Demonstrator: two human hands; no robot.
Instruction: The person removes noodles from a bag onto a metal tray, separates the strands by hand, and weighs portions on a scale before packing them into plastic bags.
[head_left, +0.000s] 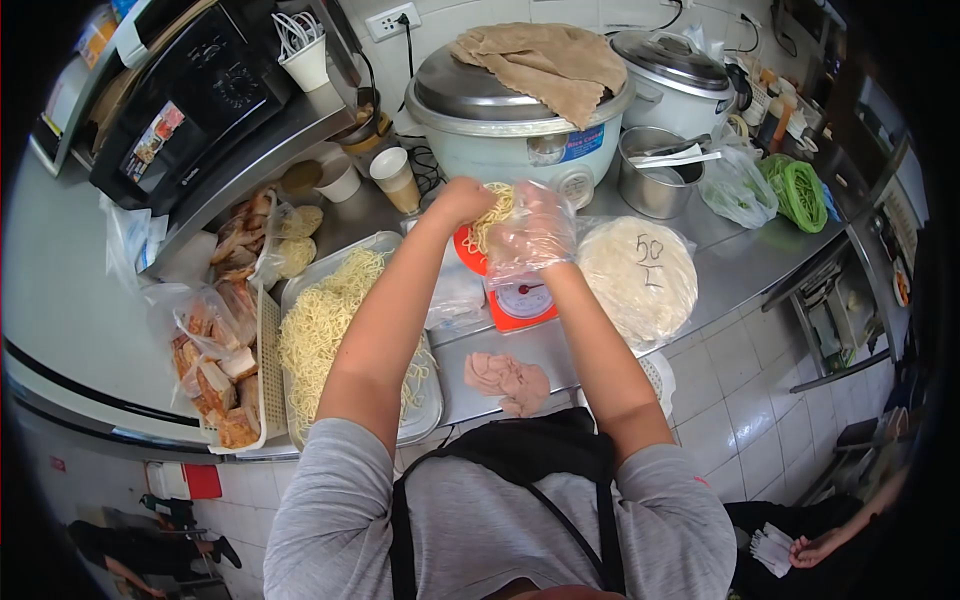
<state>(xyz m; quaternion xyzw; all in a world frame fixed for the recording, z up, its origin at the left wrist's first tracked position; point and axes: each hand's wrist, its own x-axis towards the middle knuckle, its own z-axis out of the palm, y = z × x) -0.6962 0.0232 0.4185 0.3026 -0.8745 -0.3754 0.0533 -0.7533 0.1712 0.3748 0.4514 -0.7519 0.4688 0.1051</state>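
A bundle of yellow noodles [492, 215] sits between my hands, over the orange dish [468, 250] of a kitchen scale [522, 300]. My right hand [540, 228], covered in clear plastic, is closed against the noodles from the right. On their left side, my bare left hand [464, 200] has its fingers curled; what they grip is hidden. A metal tray [425, 425] heaped with loose noodles [335, 320] lies left of my left forearm. Just in front of me, a crumpled pinkish cloth [507, 382] rests on the steel counter.
Behind my hands stands a large rice cooker [500, 130] topped with a brown cloth [548, 62]. To the right are a wrapped white stack [638, 280] marked "50", a steel pot [658, 185] and bagged greens [795, 190]. Bagged meat [215, 375] fills a basket at left. Other people are at both lower sides.
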